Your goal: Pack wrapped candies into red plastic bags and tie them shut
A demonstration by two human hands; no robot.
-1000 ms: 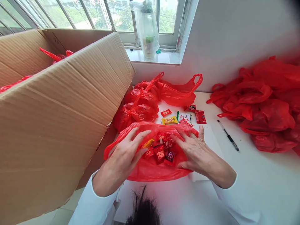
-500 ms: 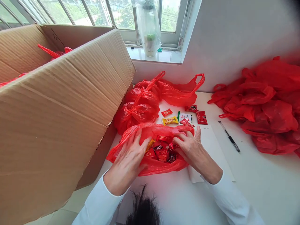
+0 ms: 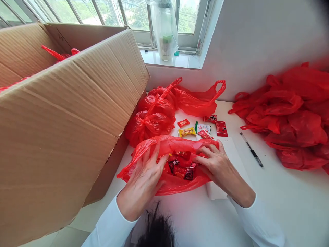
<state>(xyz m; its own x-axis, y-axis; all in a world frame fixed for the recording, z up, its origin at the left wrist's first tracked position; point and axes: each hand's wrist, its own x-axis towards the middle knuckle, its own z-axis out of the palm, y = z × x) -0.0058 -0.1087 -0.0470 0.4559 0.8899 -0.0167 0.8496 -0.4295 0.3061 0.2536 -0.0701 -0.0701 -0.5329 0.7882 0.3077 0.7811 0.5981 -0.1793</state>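
A red plastic bag (image 3: pixel 177 188) lies with its mouth spread wide, and several wrapped candies (image 3: pixel 180 171) in red, dark and yellow wrappers are inside. My left hand (image 3: pixel 147 171) reaches into the bag's left side, fingers apart, its tips by a yellow wrapper. On the right side my right hand (image 3: pixel 214 159) is in the bag too, fingers loosely bent and apart beside the candies, with nothing visible held. Just beyond the bag's rim lie a yellow candy (image 3: pixel 186 132), a small red packet (image 3: pixel 183 122), a green-and-white packet (image 3: pixel 203 128) and more red packets (image 3: pixel 221 128).
A tall cardboard box (image 3: pixel 77 130) with red bags inside stands at left. Tied red bags (image 3: pixel 156 113) sit beside it. White paper (image 3: pixel 231 154), a pen (image 3: pixel 252 150) and a heap of red bags (image 3: pixel 295 116) lie rightward. A wrapped bottle (image 3: pixel 166 34) stands on the sill.
My right hand has shifted slightly right, away from the candies. My left fingers have moved a little inward, and the candies in the bag have been stirred.
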